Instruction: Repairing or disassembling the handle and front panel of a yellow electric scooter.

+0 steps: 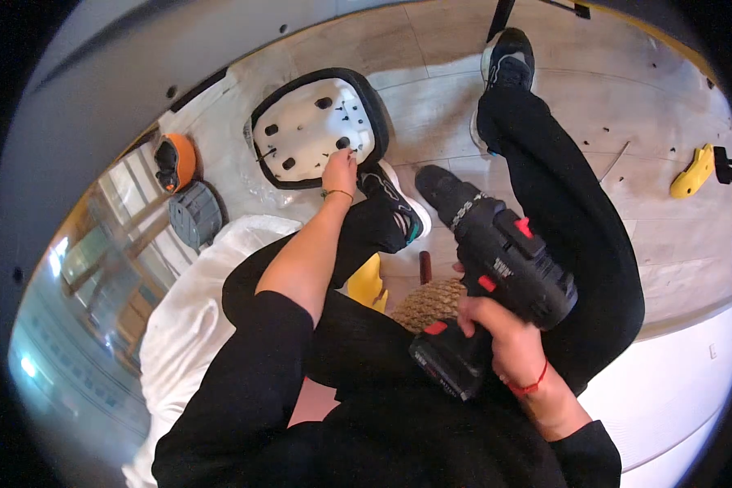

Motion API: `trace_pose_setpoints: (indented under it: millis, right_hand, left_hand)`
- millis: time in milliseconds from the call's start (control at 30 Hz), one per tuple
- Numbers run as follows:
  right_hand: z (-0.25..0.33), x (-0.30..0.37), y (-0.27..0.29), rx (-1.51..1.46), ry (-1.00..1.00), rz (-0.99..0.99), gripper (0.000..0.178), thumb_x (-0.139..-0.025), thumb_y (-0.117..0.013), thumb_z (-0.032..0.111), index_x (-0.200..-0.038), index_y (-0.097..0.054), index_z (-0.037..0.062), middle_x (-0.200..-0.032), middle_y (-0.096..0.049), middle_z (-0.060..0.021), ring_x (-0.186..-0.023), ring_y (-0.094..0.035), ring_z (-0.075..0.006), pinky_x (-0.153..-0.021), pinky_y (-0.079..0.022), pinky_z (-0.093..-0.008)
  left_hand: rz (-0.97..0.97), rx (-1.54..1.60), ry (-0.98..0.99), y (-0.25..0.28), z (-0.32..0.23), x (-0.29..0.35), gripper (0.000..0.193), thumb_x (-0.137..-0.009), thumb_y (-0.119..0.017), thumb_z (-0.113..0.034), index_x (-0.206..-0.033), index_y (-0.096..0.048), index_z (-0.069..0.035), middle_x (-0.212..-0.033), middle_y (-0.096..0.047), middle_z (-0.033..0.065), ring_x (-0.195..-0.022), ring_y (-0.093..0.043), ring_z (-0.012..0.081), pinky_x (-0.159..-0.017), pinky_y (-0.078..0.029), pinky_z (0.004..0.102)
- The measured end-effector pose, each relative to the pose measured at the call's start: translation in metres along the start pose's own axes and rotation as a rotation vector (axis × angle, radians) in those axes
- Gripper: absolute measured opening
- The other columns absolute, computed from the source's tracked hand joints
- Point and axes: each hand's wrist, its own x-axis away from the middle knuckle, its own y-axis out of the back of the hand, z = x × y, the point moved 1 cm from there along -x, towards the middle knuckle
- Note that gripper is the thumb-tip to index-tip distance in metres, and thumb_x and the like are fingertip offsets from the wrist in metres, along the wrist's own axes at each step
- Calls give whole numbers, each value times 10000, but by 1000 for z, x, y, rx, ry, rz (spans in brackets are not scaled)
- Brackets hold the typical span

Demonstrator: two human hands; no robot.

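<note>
My right hand (504, 337) is wrapped round the handle of a black cordless drill (504, 252) with red buttons. The drill's nose points up and left, well away from the seat pad, and its battery block hangs beside my wrist. On the floor ahead, a black-rimmed seat pad (380, 122) lies with its white underside (301, 138) facing up. That underside has several dark holes, and small dark screws are scattered over it. My left hand (339, 169) is at its near right edge, fingers pinched together beside a hole. Whatever sits between those fingertips is too small to name.
Left of the pad are an orange round object (183, 160) and a grey round piece (195, 213). White cloth (195, 325) lies by my left leg. A woven stool (429, 305) is between my legs. At right are a thin rod (616, 162), loose screws and a yellow clog (693, 172).
</note>
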Motion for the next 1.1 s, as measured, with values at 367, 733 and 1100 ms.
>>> trace_pose_setpoints:
  millis: [367, 733, 1100]
  right_hand:
    - [15, -10, -4, 178, -3, -73, 347, -767, -525, 4, -1112, -527, -35, -694, -509, -21, -601, -470, -107, -588, -374, -224]
    - [-4, -5, -31, 69, 155, 3, 281, -761, -545, 7, -1038, -562, -30, -690, -515, -25, -588, -475, -106, -567, -368, -231]
    - [-48, -23, -37, 269, 573, 184, 168, -723, -557, -27, -883, -571, 23, -686, -543, -8, -524, -491, -96, -482, -430, -263]
  left_hand:
    - [-53, -232, 297, -1, -43, -13, 153, -802, -613, -277, -904, -671, -179, -913, -645, 74, -844, -617, 275, -689, -492, 395]
    - [-160, 59, 259, 21, -26, 1, 147, -755, -632, -172, -899, -634, -142, -817, -665, 82, -739, -645, 251, -618, -501, 362]
    - [305, 1922, 329, 148, -97, 101, 143, -832, -616, -79, -972, -590, -86, -766, -573, 4, -634, -528, 82, -516, -413, 188]
